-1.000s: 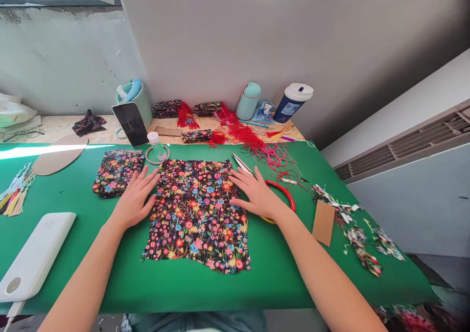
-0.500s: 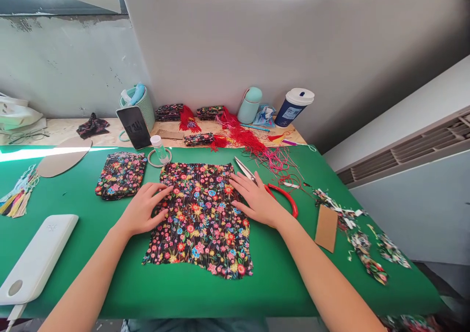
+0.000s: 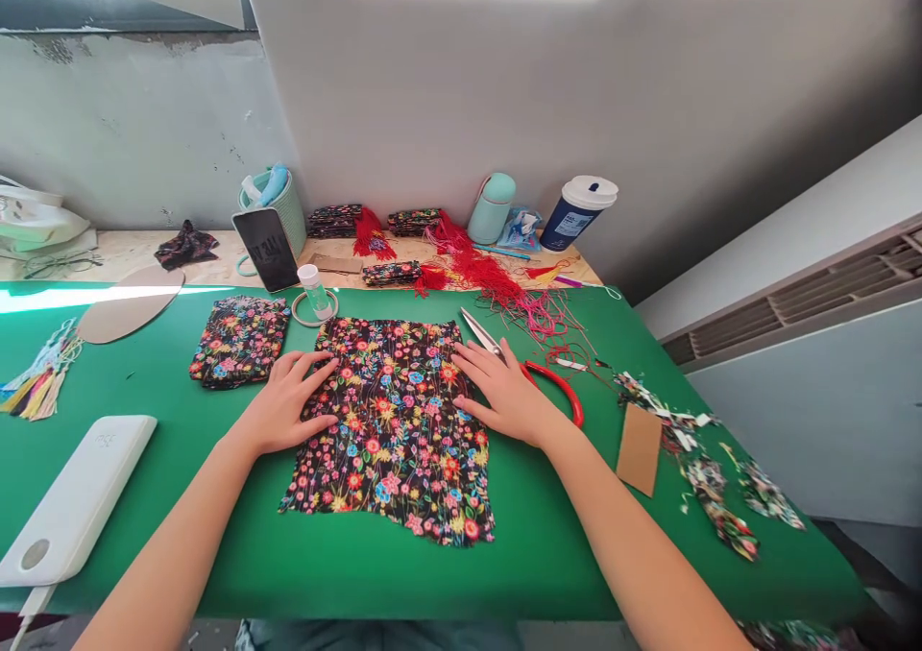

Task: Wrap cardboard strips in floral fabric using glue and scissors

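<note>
A black floral fabric piece [image 3: 393, 430] lies spread on the green tabletop [image 3: 346, 565], its lower edge uneven. My left hand [image 3: 288, 403] rests on its left edge, fingers apart. On the upper right edge lies my right hand [image 3: 504, 392], fingers also stretched out and spread. Partly under and behind the right hand are scissors [image 3: 572, 397] with red handles, blades pointing to the upper left. A folded stack of the same floral fabric [image 3: 241, 341] sits beyond my left hand.
A white power bank [image 3: 79, 497] with a cable lies at left. Brown cardboard [image 3: 639, 447] and fabric scraps [image 3: 716, 497] are at right. Along the back stand a phone [image 3: 266, 250], a small bottle [image 3: 313, 291], a mint flask [image 3: 492, 209], a paper cup [image 3: 578, 212] and red tassels [image 3: 490, 272].
My left hand has shifted slightly, its fingers lying flatter on the fabric's left edge. The right hand and the fabric stay nearly in place. The view has moved a little.
</note>
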Motion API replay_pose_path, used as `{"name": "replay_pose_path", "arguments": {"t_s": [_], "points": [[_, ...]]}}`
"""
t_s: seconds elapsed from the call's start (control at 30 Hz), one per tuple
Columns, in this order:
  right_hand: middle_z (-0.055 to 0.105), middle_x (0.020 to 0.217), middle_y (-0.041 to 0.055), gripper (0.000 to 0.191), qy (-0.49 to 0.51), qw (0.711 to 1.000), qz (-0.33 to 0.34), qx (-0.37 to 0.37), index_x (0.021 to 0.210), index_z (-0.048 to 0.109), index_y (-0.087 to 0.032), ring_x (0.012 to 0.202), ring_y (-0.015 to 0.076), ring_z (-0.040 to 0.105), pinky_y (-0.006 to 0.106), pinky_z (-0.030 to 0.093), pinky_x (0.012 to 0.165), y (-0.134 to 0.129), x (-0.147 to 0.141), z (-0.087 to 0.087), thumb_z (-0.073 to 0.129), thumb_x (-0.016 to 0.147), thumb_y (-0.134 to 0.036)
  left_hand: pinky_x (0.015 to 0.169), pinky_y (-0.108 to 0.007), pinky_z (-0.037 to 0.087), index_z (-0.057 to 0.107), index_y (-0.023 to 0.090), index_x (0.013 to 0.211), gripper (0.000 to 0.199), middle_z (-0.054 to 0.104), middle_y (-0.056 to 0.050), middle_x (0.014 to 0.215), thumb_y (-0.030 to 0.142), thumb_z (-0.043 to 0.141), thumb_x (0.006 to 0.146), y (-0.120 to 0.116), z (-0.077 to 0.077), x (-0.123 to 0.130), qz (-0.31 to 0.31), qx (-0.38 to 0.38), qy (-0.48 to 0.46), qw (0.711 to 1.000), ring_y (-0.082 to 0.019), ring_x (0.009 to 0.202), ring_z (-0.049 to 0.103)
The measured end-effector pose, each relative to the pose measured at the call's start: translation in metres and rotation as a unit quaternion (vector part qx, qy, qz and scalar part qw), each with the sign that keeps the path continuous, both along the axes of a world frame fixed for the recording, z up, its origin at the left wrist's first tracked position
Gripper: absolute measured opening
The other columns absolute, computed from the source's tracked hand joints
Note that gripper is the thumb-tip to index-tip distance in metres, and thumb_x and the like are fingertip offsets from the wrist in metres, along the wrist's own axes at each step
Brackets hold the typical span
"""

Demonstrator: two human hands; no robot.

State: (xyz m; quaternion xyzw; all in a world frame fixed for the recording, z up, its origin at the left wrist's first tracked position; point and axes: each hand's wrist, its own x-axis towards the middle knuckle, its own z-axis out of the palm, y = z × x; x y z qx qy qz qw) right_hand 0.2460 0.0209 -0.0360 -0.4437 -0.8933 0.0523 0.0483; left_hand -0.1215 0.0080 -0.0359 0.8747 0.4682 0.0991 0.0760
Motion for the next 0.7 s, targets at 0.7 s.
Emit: {"name": "replay_pose_path", "arguments": {"t_s": [0.7], "points": [[0.037, 0.149, 0.0132, 0.059, 0.015, 1.000, 0.004, -0.004, 0.146, 0.030, -0.021, 0.139, 0.0308, 0.031, 0.065, 0.015, 0.111, 0.0013, 0.0036, -0.0026, 0.041, 0.093, -0.045, 0.106, -0.056, 0.027, 0.037, 0.027, 0.142, 0.068, 0.040, -0.011, 0.139, 0.056, 0.053, 0.082, -0.0014, -0.0005, -0.0013, 0.008, -0.006, -0.011, 1.000, -0.035, 0.123, 0.032]]}}
